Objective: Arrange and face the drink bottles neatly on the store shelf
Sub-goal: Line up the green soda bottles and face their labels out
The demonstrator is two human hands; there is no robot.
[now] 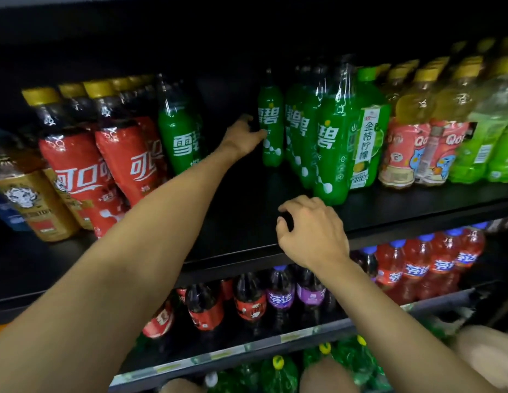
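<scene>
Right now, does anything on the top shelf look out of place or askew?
Yes. A lone Sprite bottle stands beside the Coca-Cola bottles, cut off from the Sprite row by a bare gap. The left hand grips the rear Sprite bottle, set far back.

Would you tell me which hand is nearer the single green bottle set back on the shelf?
Left. The left hand grips the green bottle; the right hand is curled at the front of the shelf, well apart.

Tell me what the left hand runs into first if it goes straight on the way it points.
The green Sprite bottle standing alone at the back of the gap. The left hand grips its side, thumb on the label, so nothing lies between them. Behind it the shelf is too dark to judge.
</scene>
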